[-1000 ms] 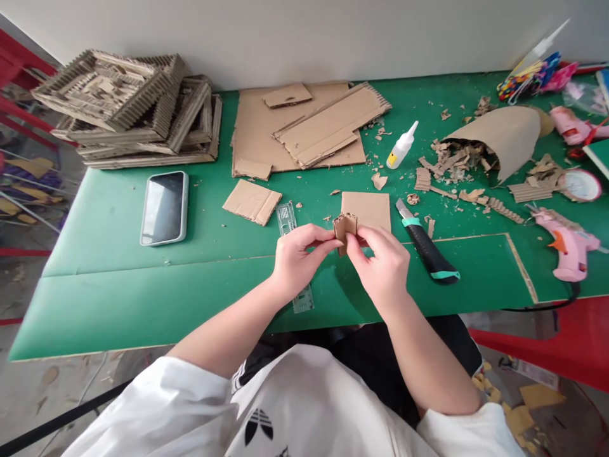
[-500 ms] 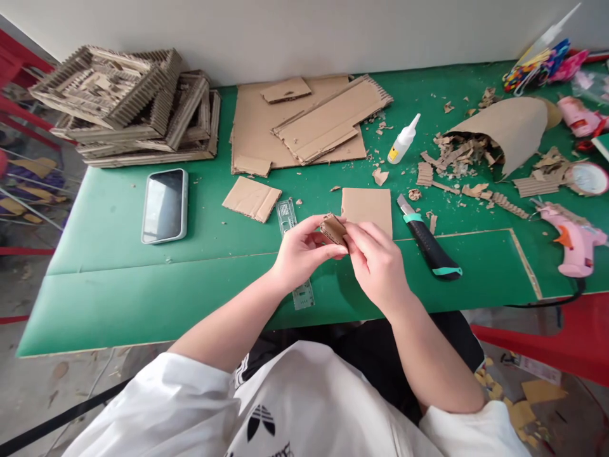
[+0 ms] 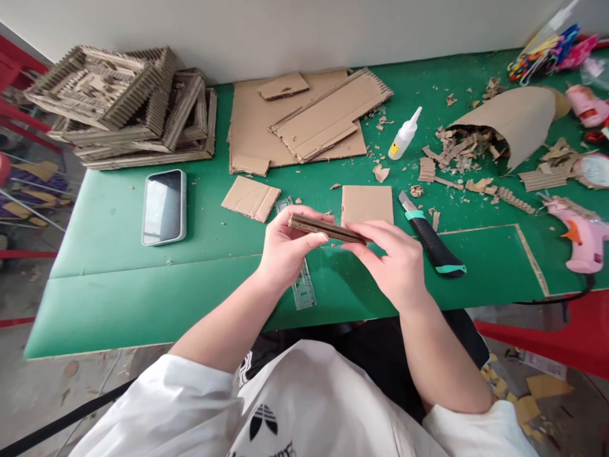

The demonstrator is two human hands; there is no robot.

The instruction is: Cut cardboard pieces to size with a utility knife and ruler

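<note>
One cardboard strip (image 3: 328, 230), turned edge-on and nearly level, lifted just above the green worktop (image 3: 118, 292) near its front edge. Pinched at its left end by the left hand (image 3: 285, 251) and at its right end by the right hand (image 3: 394, 263), fingers of both closed narrow on it. Directly beneath, a clear ruler (image 3: 303, 289); just behind, a square cardboard piece (image 3: 367, 204); to the right, a utility knife (image 3: 431, 238). Farther left, a phone (image 3: 164, 206).

Clear ruler (image 3: 303, 291) runs under the left hand (image 3: 284, 251), middle hidden, markings too small to read. Right hand (image 3: 398, 265) covers one end of the cardboard strip (image 3: 323, 228). Far right, the pink glue gun (image 3: 583, 236) is cut by the frame edge.
</note>
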